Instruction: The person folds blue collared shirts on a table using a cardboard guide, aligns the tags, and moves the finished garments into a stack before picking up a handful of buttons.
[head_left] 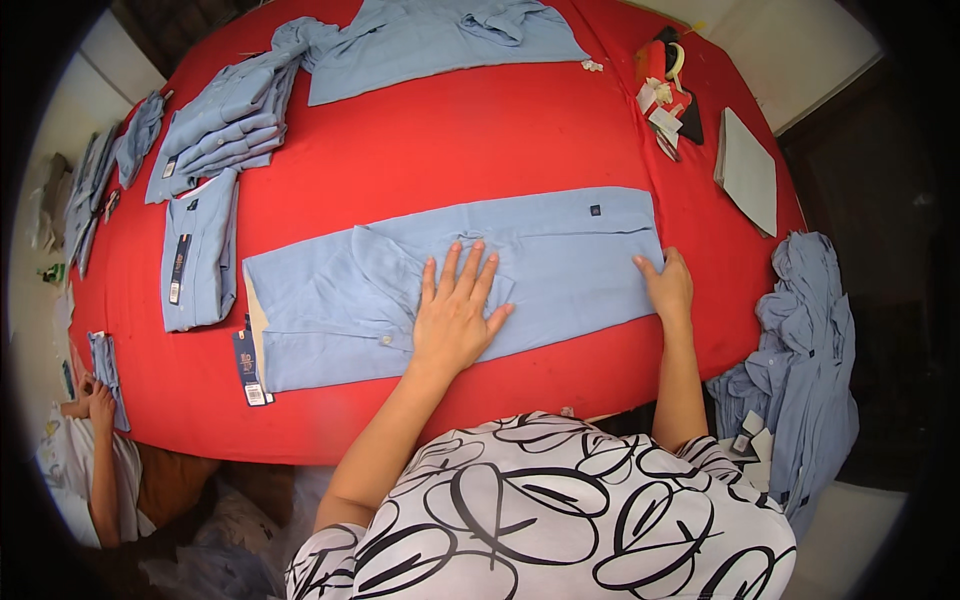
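Note:
A light blue shirt (575, 265) lies lengthwise before me, folded narrow, with a sleeve laid back over its body. My left hand (455, 320) rests flat on the bunched sleeve cloth, its fingers spread. At the hem end on the right, my right hand (672, 290) holds the shirt's edge; its thumb is on top and its other fingers curl at the border. Dark blue paper tags (247, 365) stick out beside the collar end at the left. A small dark label (596, 210) shows near the hem.
Red cloth (450, 130) covers the table. Folded shirts (235, 115) are stacked at the back left, with one tagged folded shirt (200, 255) nearer. Another shirt (440, 45) lies spread behind. Grey board (748, 172) and loose garments (800, 370) are at right. A co-worker's hands (100, 400) handle blue cloth at left.

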